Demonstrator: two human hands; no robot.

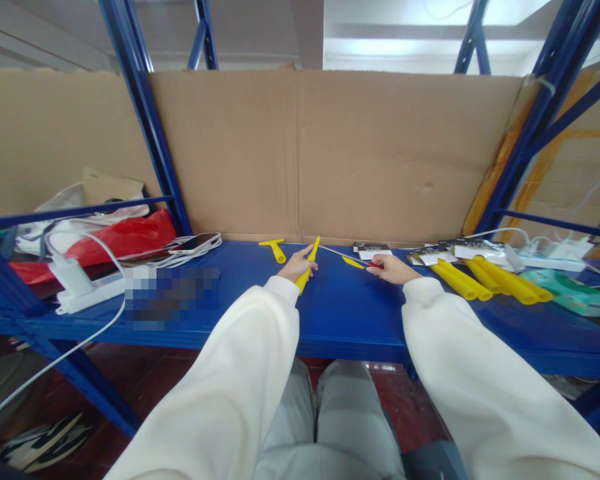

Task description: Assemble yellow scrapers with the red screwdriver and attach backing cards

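Observation:
My left hand (300,265) is closed around a slim yellow piece (310,263), which it holds tilted above the blue shelf (340,313). To the right, my right hand (391,269) pinches a small red-handled tool (374,265); its exact kind is too small to make out. A flat yellow blade-like strip (353,262) points left from near that tool; I cannot tell whether the two are joined. Behind my left hand lies a yellow T-shaped piece (276,251) with a tube-like handle. The two hands are apart.
Several yellow tubes (460,279) and black-and-white packets (433,254) lie at right, beside a green pack (570,292). At left are a white power strip (93,288), a phone (196,243) with cables and a red bag (123,240). Cardboard (370,153) walls the back.

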